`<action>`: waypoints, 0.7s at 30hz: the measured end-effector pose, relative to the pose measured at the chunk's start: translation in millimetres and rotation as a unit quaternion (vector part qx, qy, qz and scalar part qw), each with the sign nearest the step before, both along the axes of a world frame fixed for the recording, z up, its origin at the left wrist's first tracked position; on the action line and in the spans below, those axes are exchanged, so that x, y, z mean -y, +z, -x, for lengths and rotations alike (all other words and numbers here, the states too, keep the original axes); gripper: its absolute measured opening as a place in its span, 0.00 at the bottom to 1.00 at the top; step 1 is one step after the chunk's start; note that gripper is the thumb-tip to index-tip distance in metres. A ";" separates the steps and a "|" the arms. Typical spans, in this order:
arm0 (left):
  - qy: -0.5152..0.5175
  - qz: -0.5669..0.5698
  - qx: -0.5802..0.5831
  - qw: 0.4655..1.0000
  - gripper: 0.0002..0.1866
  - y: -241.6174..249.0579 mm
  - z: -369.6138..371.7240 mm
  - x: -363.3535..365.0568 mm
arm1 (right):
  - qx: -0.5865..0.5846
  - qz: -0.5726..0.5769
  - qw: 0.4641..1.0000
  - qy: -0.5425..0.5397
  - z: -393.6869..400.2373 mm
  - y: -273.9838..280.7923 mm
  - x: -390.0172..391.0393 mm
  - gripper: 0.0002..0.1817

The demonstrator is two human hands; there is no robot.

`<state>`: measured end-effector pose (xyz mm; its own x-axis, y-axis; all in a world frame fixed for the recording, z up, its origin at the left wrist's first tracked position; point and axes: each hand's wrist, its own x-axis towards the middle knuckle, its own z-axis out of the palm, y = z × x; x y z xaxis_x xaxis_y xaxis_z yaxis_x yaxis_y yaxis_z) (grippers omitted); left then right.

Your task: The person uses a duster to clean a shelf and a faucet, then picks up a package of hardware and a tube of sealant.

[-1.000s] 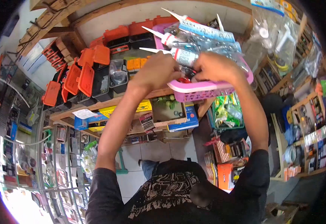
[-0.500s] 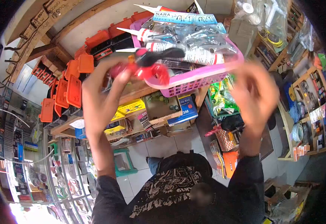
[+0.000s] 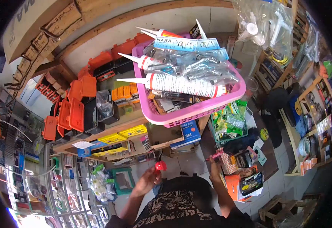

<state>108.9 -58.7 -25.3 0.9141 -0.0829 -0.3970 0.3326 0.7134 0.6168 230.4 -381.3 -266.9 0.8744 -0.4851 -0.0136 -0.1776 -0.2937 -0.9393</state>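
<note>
My left hand [image 3: 146, 183] is closed on a red plastic piece with a black lever [image 3: 160, 166], low in front of my body. Its black part points up, and my fingers cover the lower end. My right hand [image 3: 214, 174] hangs lower right, beside a red-and-white checked box [image 3: 225, 161]; its fingers are too small and partly turned away to read. Higher up, a pink basket [image 3: 156, 118] holds white sealant tubes [image 3: 185, 85] and bagged metal fittings [image 3: 208, 68], with neither hand on it.
Orange-lidded cases [image 3: 76, 114] line the wooden shelf on the left. A green basket of packets [image 3: 230, 123] and an orange box [image 3: 234, 186] are on the right. A green stool [image 3: 119, 180] stands on the tiled floor, near a glass display case [image 3: 69, 190].
Both hands have dropped from beside the pink basket to near my body, the left still holding the red piece. The basket appears lower in view.
</note>
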 end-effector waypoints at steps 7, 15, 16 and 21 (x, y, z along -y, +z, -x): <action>-0.024 0.070 -0.015 0.997 0.17 -28.1 -2.2 27.0 | -0.094 -0.638 0.760 -0.082 -66.0 32.9 -25.6 0.13; -0.012 -0.043 -0.016 0.999 0.23 -41.6 9.0 24.1 | -0.079 -0.650 0.741 -0.149 -62.4 81.9 -35.7 0.23; -0.011 -0.062 -0.009 0.998 0.23 -44.2 11.5 23.8 | -0.081 -0.650 0.740 -0.149 -56.8 84.1 -41.6 0.23; -0.019 -0.031 -0.020 0.999 0.22 -41.0 7.6 22.4 | -0.022 -0.592 0.796 -0.125 -15.6 134.4 -61.8 0.23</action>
<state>101.3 -81.1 -66.2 0.8940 -0.0918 -0.4386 0.3845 0.6598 0.6456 246.1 -319.5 -132.5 0.7383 -0.2682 -0.6188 -0.1328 0.8418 -0.5232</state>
